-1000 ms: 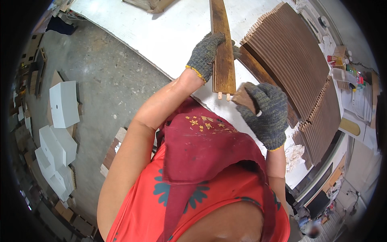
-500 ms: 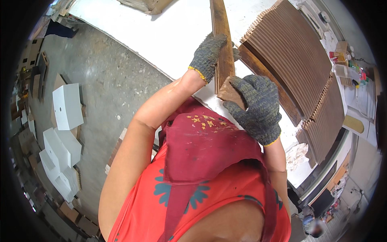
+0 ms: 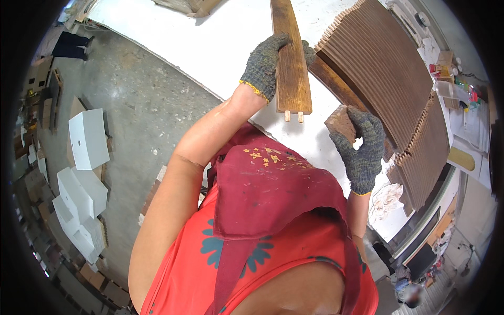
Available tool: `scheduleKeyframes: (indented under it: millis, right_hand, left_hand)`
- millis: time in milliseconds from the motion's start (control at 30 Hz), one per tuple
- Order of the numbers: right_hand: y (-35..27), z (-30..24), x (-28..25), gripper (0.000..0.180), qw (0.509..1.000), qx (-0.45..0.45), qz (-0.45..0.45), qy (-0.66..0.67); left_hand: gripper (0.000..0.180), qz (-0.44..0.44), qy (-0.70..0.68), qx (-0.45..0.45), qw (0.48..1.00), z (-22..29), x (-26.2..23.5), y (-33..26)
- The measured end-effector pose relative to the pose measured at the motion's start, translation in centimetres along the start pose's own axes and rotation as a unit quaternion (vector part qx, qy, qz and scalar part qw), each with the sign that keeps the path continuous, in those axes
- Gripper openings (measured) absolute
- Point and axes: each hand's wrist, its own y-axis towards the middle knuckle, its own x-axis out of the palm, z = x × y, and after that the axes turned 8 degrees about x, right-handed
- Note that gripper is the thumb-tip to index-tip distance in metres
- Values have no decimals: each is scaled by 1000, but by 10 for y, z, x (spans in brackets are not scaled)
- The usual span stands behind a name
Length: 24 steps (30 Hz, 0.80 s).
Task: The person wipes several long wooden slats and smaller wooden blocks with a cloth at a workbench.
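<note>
My left hand, in a dark knit glove with a yellow cuff edge, is closed around a brown-stained wooden board. Two pale dowels stick out of the board's near end, and its broad face is up. To the right of that end, apart from it, my right hand wears a matching glove. Between its thumb and fingers it grips a small brown block, which looks like a sanding block. The board's far end runs out of the picture at the top.
A white-topped table lies under the board. Rows of brown slats are stacked at right, with another stained board along their left side. A crumpled white cloth lies near the right forearm. White panels stand on the concrete floor at left.
My right hand has drawn the block off the board, moving right and slightly down. In my left hand the board has rolled from its narrow edge to show its broad face and dowels.
</note>
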Motion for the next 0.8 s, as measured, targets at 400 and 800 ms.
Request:
scheduleKeyframes:
  millis: [400, 800]
  right_hand:
    - [-1, -25, 16, 59, 985, -25, 89, 143]
    - [36, -54, 27, 61, 959, -201, 63, 190]
  left_hand:
    - [42, 37, -106, -52, 992, 10, 25, -12]
    - [34, 38, -127, -4, 991, 8, 28, -30]
